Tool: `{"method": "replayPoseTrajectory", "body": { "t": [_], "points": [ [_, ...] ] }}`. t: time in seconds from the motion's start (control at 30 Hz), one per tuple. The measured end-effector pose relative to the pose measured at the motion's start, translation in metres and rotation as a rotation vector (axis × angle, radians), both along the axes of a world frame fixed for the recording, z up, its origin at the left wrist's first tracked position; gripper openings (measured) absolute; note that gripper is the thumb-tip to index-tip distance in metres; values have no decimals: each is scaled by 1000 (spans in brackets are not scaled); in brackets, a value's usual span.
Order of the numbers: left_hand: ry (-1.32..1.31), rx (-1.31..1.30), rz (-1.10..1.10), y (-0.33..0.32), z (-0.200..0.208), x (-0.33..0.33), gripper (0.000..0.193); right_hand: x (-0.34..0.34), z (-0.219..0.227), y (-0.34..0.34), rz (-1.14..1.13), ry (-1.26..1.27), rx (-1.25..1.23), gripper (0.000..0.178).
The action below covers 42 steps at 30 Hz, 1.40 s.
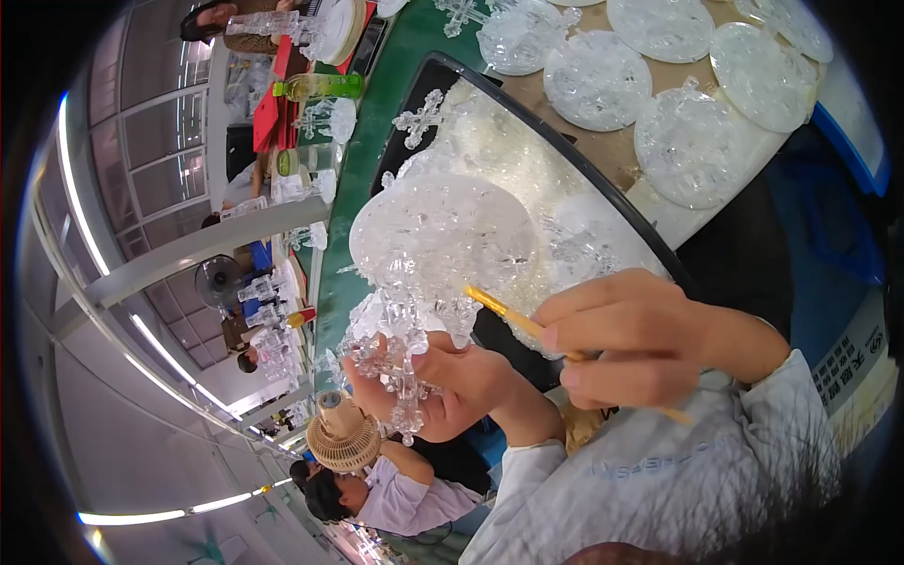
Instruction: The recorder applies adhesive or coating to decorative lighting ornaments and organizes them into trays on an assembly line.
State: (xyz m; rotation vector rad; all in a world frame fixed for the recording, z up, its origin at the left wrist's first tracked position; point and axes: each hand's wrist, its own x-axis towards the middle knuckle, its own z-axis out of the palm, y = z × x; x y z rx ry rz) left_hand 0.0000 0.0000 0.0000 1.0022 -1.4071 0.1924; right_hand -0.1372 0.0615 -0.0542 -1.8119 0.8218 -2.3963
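Observation:
My left hand (pixel 461 381) is closed around a clear, cross-shaped ornament (pixel 403 320), its fingers wrapped about the glassy stem. Just beyond it is a round translucent disc (pixel 438 221), which looks like the ornament's base; the join is hard to make out. In my right hand (pixel 626 339) a thin brush (pixel 508 314) is pinched between the fingers. Its yellow tip points left toward the ornament, close to the disc's lower edge; I cannot tell if they touch. Behind them lies a black-rimmed tray (pixel 565 137) of pale, glittery grains. A clear cross (pixel 419 120) rests at its far left edge.
Several round clear discs (pixel 598 80) lie on a brown board at the upper right. Along the green bench (pixel 377 141) are more clear ornaments and a green bottle (pixel 320 87). A beige fan (pixel 341 433) and a seated co-worker (pixel 405 499) are at the lower left.

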Motion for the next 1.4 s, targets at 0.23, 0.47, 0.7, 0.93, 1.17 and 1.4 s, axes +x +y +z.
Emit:
{"method": "replayPoseTrajectory", "body": {
  "t": [0.23, 0.47, 0.7, 0.93, 1.17, 1.4],
  "points": [
    [-294, -298, 97, -6, -6, 7, 46, 1, 9, -5, -36, -68, -37, 18],
    [-461, -198, -64, -13, 27, -6, 34, -9, 11, -2, -32, -107, 54, 23],
    [-578, 104, -311, -24, 58, -2, 26, -8, 16, -3, 32, -131, 300, 22],
    [-670, 184, -336, -22, 63, -7, 24, -11, 14, -1, 30, -113, 332, 22],
    [-572, 69, -366, -29, 55, -13, 23, -11, 10, -1, 18, -96, 295, 24],
    [-686, 194, -357, -23, 61, -5, 23, -11, 10, 1, 68, -166, 247, 23]
  ]
}}
